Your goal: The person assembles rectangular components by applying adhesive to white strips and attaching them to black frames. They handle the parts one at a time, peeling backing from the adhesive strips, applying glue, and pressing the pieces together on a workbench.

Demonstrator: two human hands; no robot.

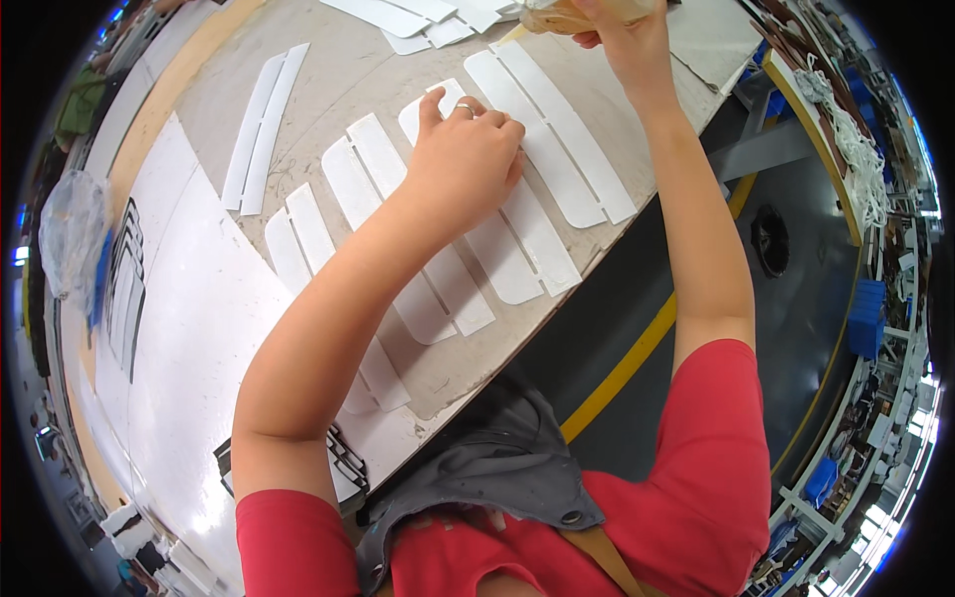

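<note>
My left hand (463, 149), with a ring on one finger, rests palm down over a slotted white strip (522, 239). Its fingers are bent and spread apart, and the thumb is partly hidden. Right of it lies another white strip (547, 134) with rounded corners and a narrow lengthwise gap. More such strips, one (408, 249) partly under my left forearm, lie slantwise in a row to the left. At the upper edge my right hand (627, 45) grips a clear tub (562, 18) with amber contents, partly cut off by the picture's edge.
A separate white strip (267, 129) lies at the left of the worn tabletop (214, 90). Loose white pieces (428, 22) are piled at the far side. Black-edged parts (127, 289) and a clear plastic bag (75, 234) are further left. White cord (846, 149) hangs at the right.
</note>
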